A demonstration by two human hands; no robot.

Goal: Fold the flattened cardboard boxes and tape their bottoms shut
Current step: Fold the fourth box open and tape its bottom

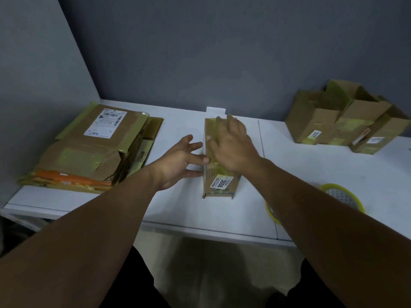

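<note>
a small cardboard box sits mid-tabletop. the right hand lies flat, fingers spread, on its taped top; the left hand, open, touches its left side. flattened boxes lie stacked at left.

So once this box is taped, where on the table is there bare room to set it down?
Bare patches: between the flat cardboard stack and the box under both hands, though the left hand sits there; and between that box and the folded boxes, behind the tape roll. The far right corner and the left side are crowded.
</note>
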